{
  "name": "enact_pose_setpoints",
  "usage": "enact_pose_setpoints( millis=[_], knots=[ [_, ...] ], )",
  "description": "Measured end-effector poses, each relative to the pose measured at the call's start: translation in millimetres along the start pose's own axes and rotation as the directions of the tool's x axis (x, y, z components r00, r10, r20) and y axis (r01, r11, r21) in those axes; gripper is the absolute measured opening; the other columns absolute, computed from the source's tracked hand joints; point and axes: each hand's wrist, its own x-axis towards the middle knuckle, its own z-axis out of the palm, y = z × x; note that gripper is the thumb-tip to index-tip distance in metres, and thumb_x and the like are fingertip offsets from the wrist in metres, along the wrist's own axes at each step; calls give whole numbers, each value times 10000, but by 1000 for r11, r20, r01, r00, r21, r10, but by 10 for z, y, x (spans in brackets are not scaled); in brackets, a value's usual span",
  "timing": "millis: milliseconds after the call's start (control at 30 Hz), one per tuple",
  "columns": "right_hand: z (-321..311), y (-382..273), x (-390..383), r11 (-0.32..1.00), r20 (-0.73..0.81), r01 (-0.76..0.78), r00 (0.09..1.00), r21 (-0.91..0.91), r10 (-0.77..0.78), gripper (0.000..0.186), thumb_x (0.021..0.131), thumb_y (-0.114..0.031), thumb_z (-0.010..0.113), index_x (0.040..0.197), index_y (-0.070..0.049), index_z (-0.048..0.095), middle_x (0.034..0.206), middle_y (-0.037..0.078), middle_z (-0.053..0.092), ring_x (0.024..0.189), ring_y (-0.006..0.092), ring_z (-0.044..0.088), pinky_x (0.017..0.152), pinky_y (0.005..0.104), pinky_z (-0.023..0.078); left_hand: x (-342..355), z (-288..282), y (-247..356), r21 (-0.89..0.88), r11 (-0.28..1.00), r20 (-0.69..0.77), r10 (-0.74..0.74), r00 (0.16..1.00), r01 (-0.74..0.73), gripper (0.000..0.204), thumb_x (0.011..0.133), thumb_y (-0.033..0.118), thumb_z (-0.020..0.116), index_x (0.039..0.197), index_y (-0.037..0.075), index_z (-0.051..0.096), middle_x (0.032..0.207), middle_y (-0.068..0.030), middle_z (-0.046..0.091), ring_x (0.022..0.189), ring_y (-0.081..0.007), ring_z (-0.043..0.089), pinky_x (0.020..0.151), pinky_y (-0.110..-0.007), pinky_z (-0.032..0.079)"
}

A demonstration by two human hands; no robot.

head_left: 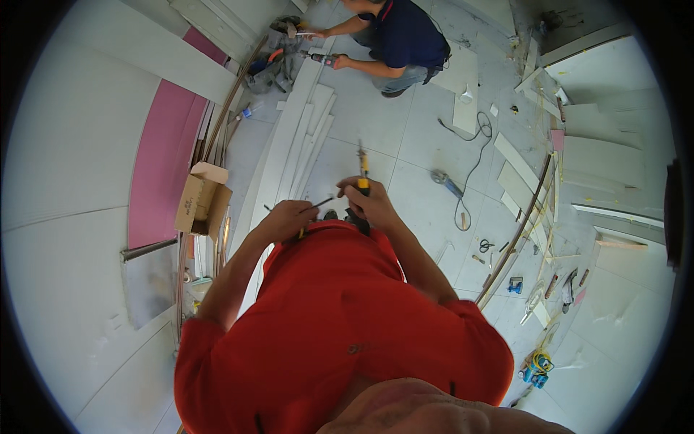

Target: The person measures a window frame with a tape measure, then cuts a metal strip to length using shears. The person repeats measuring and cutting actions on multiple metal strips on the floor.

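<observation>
In the head view, the person in the red short-sleeved shirt [332, 296] has both hands low in front of the waist, near the middle of the frame. The right hand [367, 205] has its fingers curled around a slim yellow-and-black hand tool [363, 186], whose thin end points toward the top of the frame. Just to its left, the left hand [288, 221] is bent inward, its fingers pressed together on a thin dark rod [323, 202] that slants up toward the right hand. A dark tip [267, 207] shows on that hand's other side; whether it is the same rod I can't tell. A small yellow piece [302, 233] peeks out below these fingers.

Beyond the hands, long flat white boards [302, 134] lie overlapping on the pale tiled floor [405, 137]. At the top centre, a co-worker in a dark blue shirt [410, 36] crouches with a power drill [323, 59] in one hand, next to a grey heap [275, 76]. At the left stands an open brown cardboard box [194, 202], beside a tall pink panel [165, 155]. Right of centre lies a blue-grey corded power tool [450, 184], its dark cord looping beside it; below that rest black-handled scissors [486, 246]. A long dark brown strip [515, 246] curves along the right.
</observation>
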Motion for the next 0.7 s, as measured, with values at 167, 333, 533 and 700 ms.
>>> enact_pose_setpoints(
  millis=[167, 333, 533, 700],
  knots=[
    [-349, -359, 1429, 984, 193, -177, 965, -31, 180, 271, 1029, -220, 665, 1136, 29, 676, 859, 24, 686, 572, 36, 475, 468, 227, 370, 71, -406, 106, -393, 854, -240, -453, 858, 341, 409, 1053, 331, 562, 1005, -31, 747, 809, -95, 678, 767, -177, 637, 747, -333, 517],
    [-848, -764, 2814, 964, 282, -258, 922, -68, 267, 237, 1009, -231, 700, 1096, -10, 688, 849, 19, 685, 555, 43, 466, 474, 234, 370, 662, -662, 109, -701, 614, -245, -684, 687, 362, 412, 1070, 355, 590, 963, -4, 760, 808, -34, 682, 710, -105, 601, 652, -285, 480],
    [-1371, -1048, 4057, 934, 410, -326, 839, -145, 357, 211, 983, -283, 742, 958, -90, 660, 774, -25, 663, 537, 43, 457, 480, 250, 361, 1392, -1114, 861, -799, 483, -157, -743, 651, 358, 403, 1095, 339, 577, 970, 5, 763, 810, -8, 677, 704, -88, 590, 640, -269, 468],
    [-1547, -1163, 4723, 851, 399, -471, 753, -231, 524, 217, 1007, -275, 726, 1066, -84, 642, 860, 20, 689, 520, 36, 445, 460, 233, 350, 1693, -1164, 1084, -870, 371, -173, -846, 504, 324, 415, 1093, 344, 586, 946, 0, 765, 766, -3, 650, 679, -87, 580, 624, -269, 459]
  ],
)
